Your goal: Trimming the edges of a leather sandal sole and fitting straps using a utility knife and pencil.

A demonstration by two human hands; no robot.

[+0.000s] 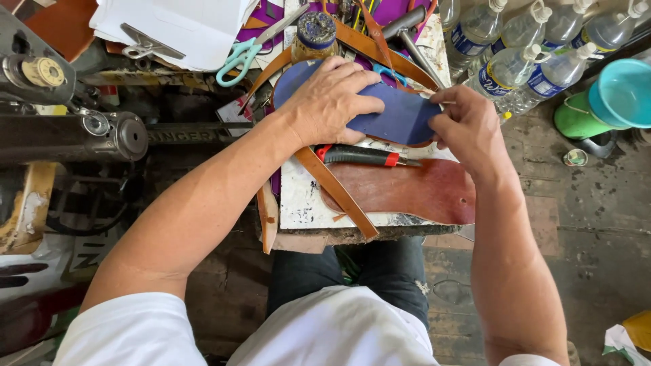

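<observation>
Sewing machine (pixel 74 132) far left. Left hand (pixel 329 102) flat, fingers spread, pressing blue sole piece (pixel 400 118) onto work board (pixel 305 196). Right hand (pixel 468 125) pinches sole's right end, fingers curled. Knife (pixel 359 156), brown sole (pixel 413 190) below.

Blue sole piece (pixel 400 118) under left hand (pixel 330 102) looking like matt, smooth leather. Brown sole piece (pixel 413 191) showing slight sheen, tan leather straps (pixel 336 191) looking duller. Knife (pixel 359 156) sporting glossy red-black plastic handle. Work slab (pixel 302 203) looking rough, glue-stained white. Sewing machine (pixel 74 135) showing worn dark metal. Bottles (pixel 515 68) gleaming clear plastic. Scissors (pixel 237 59) wearing teal plastic grips.
</observation>
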